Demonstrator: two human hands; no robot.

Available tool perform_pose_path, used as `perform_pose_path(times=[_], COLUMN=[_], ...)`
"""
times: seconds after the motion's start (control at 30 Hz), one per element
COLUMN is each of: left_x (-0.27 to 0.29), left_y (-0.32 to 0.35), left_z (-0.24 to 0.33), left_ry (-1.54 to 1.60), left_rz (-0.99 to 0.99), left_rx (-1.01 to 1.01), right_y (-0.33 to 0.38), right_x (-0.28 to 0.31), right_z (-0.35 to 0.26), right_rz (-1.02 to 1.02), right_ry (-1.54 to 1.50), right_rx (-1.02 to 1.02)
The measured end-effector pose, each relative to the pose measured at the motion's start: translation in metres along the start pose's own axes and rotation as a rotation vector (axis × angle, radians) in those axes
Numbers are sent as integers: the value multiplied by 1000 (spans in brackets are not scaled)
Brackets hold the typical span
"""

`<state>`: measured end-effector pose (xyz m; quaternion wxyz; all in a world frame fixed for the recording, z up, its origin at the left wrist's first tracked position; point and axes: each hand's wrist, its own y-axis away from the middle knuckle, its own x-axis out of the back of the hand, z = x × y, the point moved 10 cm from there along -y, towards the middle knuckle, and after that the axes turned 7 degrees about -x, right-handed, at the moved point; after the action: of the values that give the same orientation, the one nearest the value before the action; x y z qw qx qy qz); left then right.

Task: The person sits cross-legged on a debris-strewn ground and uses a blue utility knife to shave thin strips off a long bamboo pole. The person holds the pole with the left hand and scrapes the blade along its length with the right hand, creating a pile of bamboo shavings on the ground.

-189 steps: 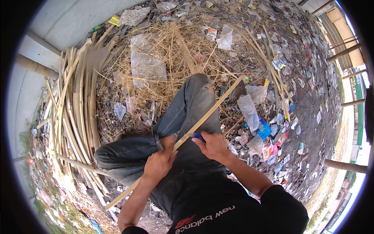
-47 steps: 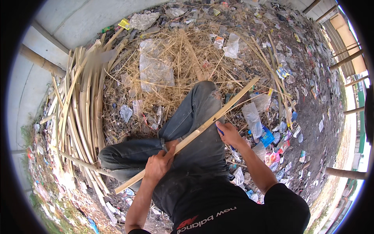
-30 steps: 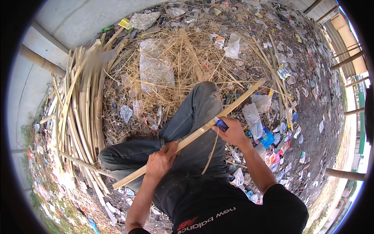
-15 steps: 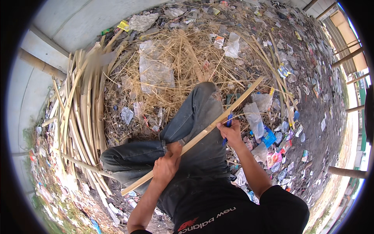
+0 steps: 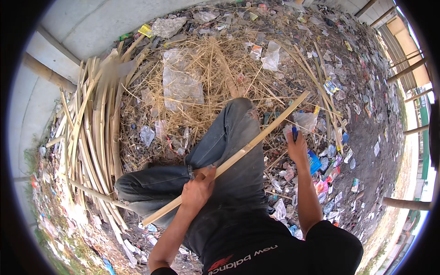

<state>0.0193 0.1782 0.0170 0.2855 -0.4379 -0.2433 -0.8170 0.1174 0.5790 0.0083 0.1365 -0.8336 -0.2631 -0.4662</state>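
Observation:
A long, pale split-bamboo strip [image 5: 250, 148] lies slantwise over my lap, its far end up to the right and its near end down to the left. My left hand [image 5: 197, 190] is closed around its lower part, close to my ankle. To the right of the strip and apart from it, my right hand [image 5: 297, 147] grips a slim blue-handled tool [image 5: 294, 132]; its blade or tip cannot be made out. A crumpled clear plastic sheet [image 5: 306, 121] lies on the ground just beyond that hand.
A large pile of bamboo strips [image 5: 98, 133] lies at the left by a pale wall [image 5: 91, 23]. Straw-like shavings [image 5: 215, 68] cover the ground ahead, beyond my crossed legs [image 5: 224, 133]. More thin strips [image 5: 327, 98] lie at the right amid scattered plastic litter.
My right hand, with the blue-handled tool, has moved away from the bamboo strip to the right and slightly forward. My left hand and the strip have barely moved.

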Motion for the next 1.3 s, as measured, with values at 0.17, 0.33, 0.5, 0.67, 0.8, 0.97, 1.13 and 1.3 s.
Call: perform_pose_path(times=[0.17,0.33,0.5,0.67,0.8,0.97,1.13,1.3], left_x=[6,13,-3,-3,-5,-5,7,16], left_y=[12,23,21,12,13,9,11,19], left_z=[-8,-11,-6,0,-1,-4,-4,-4], left_ry=[-38,-44,-38,2,16,93,38,-118], left_rz=[61,33,38,-6,33,35,76,82], left_rx=[-75,-46,-101,-54,-101,-85,-104,-104], right_y=[54,69,88,97,97,119,126,82], right_x=[-51,-68,-74,-74,-89,-115,-109,-74], right_z=[-53,-53,-71,-70,-60,-39,-59,-93], right_rz=[-372,-374,-548,-585,-683,-1200,-1255,-673], right_ry=[-158,-123,-222,-181,-294,-567,-761,-317], right_rx=[41,32,54,66,-3,-439,-394,96])
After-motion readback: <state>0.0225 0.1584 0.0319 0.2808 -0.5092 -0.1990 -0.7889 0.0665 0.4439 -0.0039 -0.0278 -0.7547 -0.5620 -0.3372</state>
